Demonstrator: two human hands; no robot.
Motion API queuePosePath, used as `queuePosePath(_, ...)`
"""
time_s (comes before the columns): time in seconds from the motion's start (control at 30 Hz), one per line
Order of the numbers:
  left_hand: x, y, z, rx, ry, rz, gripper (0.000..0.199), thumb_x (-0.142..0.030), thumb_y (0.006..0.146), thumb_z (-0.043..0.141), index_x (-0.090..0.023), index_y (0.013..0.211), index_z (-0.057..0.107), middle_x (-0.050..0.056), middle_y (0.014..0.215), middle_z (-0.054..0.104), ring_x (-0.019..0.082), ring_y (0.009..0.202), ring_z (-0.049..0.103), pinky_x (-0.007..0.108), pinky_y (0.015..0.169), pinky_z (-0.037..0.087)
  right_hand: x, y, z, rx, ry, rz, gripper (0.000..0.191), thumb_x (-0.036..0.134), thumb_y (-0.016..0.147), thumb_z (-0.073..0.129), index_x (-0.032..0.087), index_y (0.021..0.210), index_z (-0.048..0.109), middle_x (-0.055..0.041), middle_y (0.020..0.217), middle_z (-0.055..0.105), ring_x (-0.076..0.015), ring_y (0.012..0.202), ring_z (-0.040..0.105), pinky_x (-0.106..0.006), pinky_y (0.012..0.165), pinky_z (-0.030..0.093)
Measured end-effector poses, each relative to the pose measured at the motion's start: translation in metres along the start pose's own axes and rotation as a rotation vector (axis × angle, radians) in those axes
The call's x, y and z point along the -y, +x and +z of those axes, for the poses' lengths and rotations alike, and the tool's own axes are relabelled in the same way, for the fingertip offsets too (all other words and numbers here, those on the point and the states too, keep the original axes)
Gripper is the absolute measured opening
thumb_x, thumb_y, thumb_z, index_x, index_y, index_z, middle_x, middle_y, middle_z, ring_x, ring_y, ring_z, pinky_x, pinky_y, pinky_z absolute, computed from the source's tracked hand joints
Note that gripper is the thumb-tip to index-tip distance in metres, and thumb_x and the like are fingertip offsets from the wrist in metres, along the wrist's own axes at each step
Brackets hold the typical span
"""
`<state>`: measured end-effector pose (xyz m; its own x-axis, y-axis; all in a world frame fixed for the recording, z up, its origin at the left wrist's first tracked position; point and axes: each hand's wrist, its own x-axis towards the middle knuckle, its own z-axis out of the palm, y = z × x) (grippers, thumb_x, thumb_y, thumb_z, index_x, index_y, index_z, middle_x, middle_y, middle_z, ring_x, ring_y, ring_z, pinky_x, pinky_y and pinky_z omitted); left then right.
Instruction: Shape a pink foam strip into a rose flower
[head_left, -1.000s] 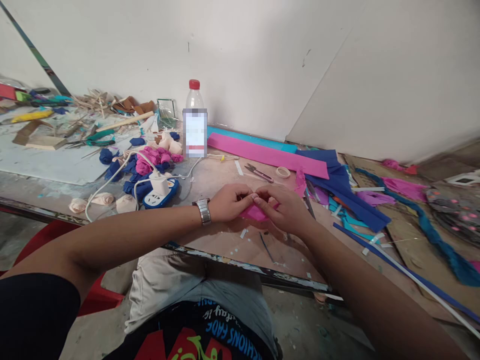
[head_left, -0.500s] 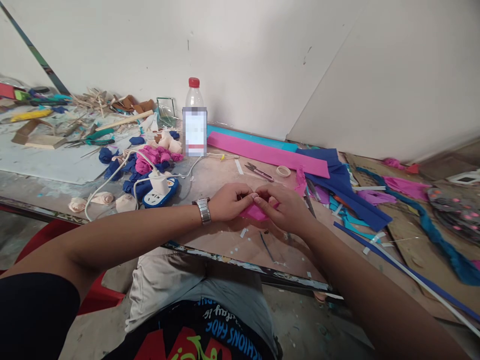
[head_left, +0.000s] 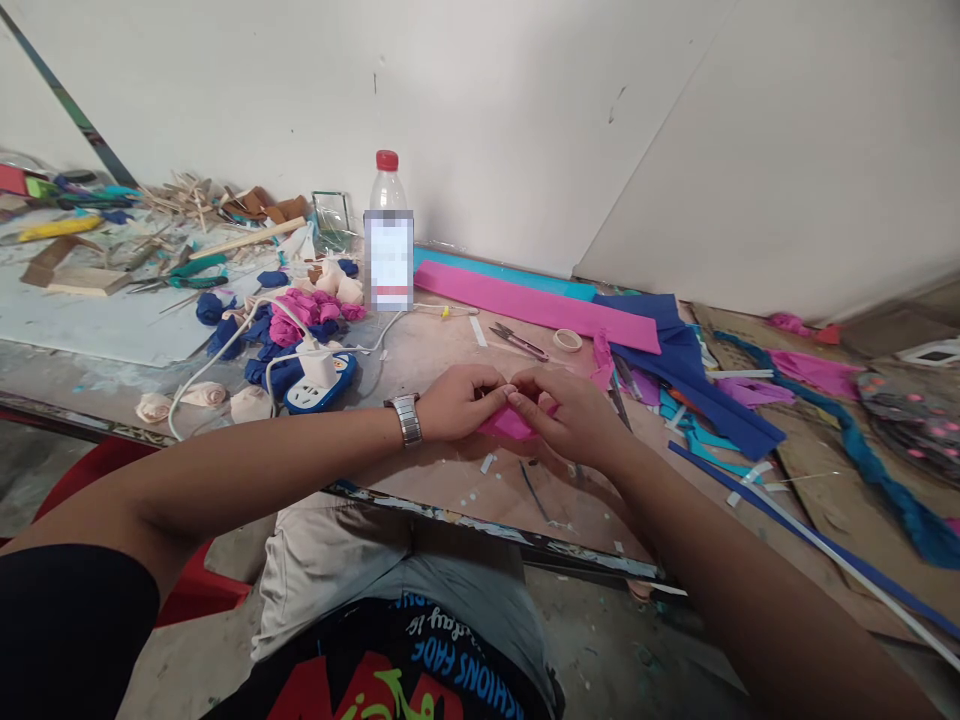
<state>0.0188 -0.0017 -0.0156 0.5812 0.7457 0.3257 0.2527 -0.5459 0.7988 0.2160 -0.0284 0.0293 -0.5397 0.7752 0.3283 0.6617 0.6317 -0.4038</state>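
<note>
A piece of pink crepe paper (head_left: 513, 425) is pinched between my two hands, just above the table near its front edge. My left hand (head_left: 461, 402), with a metal-band watch at the wrist, is closed on the paper's upper left. From the other side my right hand (head_left: 559, 412) grips it, and the two thumb tips meet at the top. The fingers hide much of the paper. Beyond my hands lie small thread snips (head_left: 519, 343) and a roll of tape (head_left: 568, 341).
A phone (head_left: 389, 260) leans on a red-capped bottle (head_left: 387, 180). To the left are a power strip (head_left: 322, 385) with a white cable and rolled paper flowers (head_left: 296, 315). Behind lies a long pink paper strip (head_left: 536, 305); blue paper (head_left: 697, 385) spreads at right.
Almost nothing differs. Both hands stay on the pink paper in the same place; the view has shifted very slightly.
</note>
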Motion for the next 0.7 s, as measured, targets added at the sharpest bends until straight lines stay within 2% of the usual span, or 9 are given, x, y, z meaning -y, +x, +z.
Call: queuePosePath(0.7,0.0003,-0.0005,-0.0004,0.006,0.015,0.000,0.042,-0.044,0.100,0.041,-0.015,0.081,0.065,0.000,0.074,0.063,0.011,0.069,0.054,0.025,0.065,0.039,-0.0017,0.0001,0.0007,0.018,-0.017,0.002,0.030,0.044,0.099,0.048,0.021,0.092,0.065,-0.0060,0.087,0.071,-0.0200,0.079,0.063,-0.031,0.071,0.044)
